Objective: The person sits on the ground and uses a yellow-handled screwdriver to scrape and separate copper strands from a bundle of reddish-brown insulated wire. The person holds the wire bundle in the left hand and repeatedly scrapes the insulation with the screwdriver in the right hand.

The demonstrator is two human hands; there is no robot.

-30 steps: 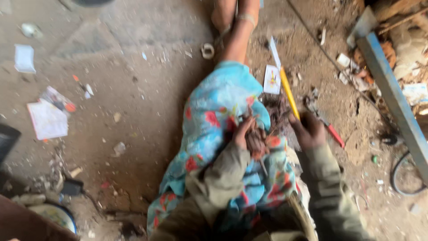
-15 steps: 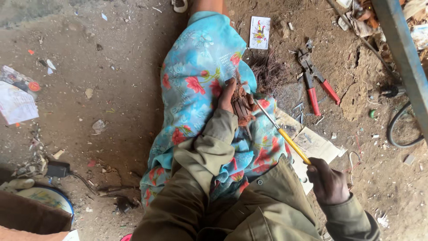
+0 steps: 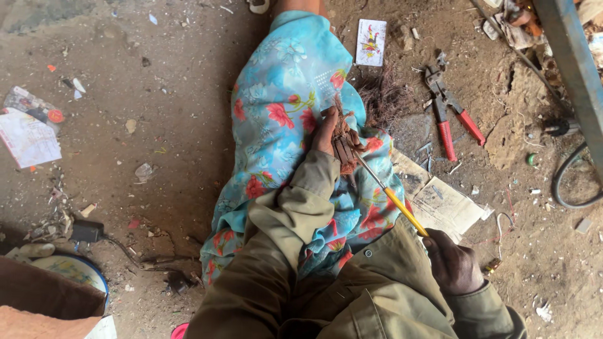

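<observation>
Left hand [image 3: 326,130] pinches a stiff brown wire bundle [image 3: 344,145]; right hand [image 3: 453,263] grips a yellow-handled screwdriver [image 3: 392,199] by its handle, likely light and rigid

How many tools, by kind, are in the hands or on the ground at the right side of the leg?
Screwdriver, yellow handle, held in the right hand: 1
Cutters, red handles, on the ground: 1
Wire bundle, held in the left hand: 1
Total: 3
</observation>
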